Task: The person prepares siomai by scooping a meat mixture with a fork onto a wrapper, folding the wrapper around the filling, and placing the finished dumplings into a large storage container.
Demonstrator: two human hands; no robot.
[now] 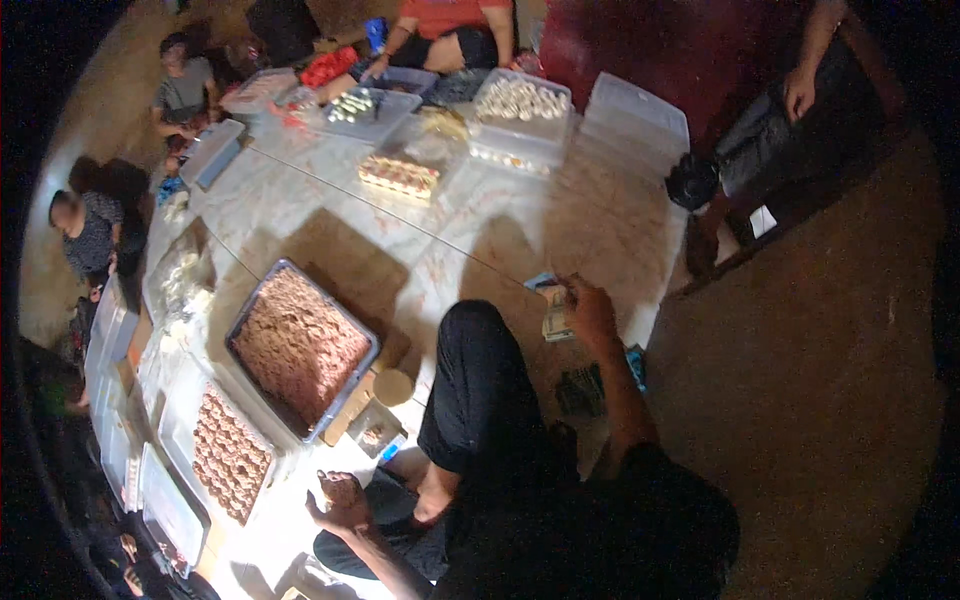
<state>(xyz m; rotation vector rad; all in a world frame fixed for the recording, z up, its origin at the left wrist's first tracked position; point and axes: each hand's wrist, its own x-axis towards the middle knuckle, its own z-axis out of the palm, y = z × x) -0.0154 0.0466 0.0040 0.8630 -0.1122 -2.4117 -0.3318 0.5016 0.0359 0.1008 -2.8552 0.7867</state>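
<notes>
My left hand (341, 506) is cupped near my crossed legs, fingers curled around a brownish lump of ground mixture (342, 489). Out to the right, my right hand (592, 315) pinches paper slips that look like banknotes (556, 321), a bluish one among them, low over the floor. A deep tub (369, 357) before me is filled with the pinkish-brown ground mixture (296, 337). Beside it sits a small scale (373, 427) with a blue-lit display and a small lump on its pan. A clear plastic box (176, 420) at the left holds rows of shaped lumps (229, 457).
Round pale pieces (523, 100) fill a clear box at the back. A filled rectangular tray (397, 180) stands nearer, and a plastic lid (636, 112) lies at the right. A round-topped container (394, 388) is by the tub. Several people sit around the tiled floor (330, 202).
</notes>
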